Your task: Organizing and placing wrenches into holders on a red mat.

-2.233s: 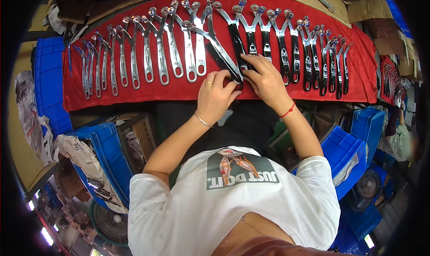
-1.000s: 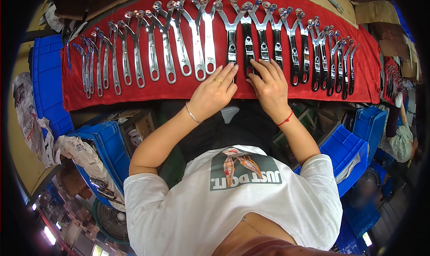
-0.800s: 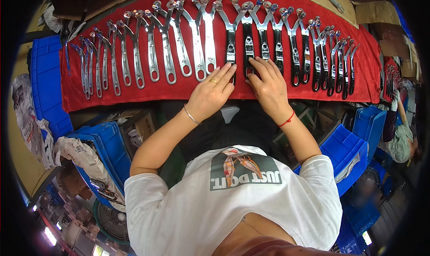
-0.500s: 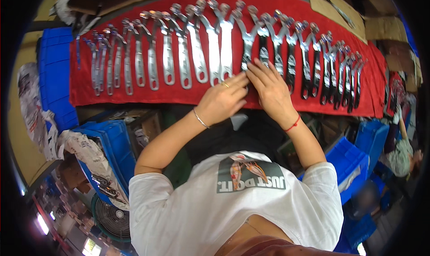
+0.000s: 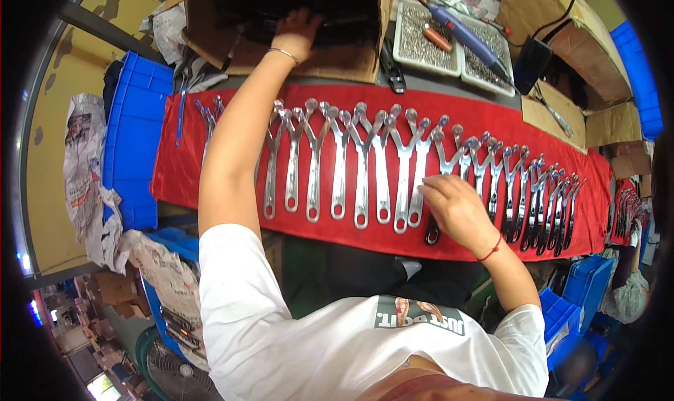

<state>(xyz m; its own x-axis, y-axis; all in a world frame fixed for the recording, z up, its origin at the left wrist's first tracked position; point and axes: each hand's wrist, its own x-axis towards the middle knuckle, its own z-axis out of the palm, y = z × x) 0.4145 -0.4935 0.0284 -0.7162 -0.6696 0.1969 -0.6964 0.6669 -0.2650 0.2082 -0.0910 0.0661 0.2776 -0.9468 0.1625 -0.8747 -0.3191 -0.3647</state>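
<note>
Y-shaped silver tools (image 5: 361,176) with looped handles are laid out in a fanned row on a red cloth (image 5: 168,173), and black-handled tools (image 5: 521,204) are crowded side by side in its right part. Where the plain handles give way to the black ones, a handle is covered by the right hand (image 5: 460,211), whose fingers are loosely bent; a black handle end (image 5: 432,234) is seen below it. Whether anything is gripped there cannot be told. The left hand (image 5: 298,36) is reached into a cardboard box (image 5: 333,67) behind the cloth, its fingers spread over dark contents; a hold on anything cannot be made out in the shadow.

The left part of the row is crossed by the left forearm (image 5: 242,127); if it were lowered or swept sideways, tools beneath could be knocked out of line. On the right, neighbouring handles could be dragged along by a careless pull, since they are packed so closely. Beyond the cloth, 2 white trays (image 5: 428,69) are filled with small metal parts, and a blue power tool (image 5: 467,39) is rested across them; if it were bumped, parts could be spilled.
</note>
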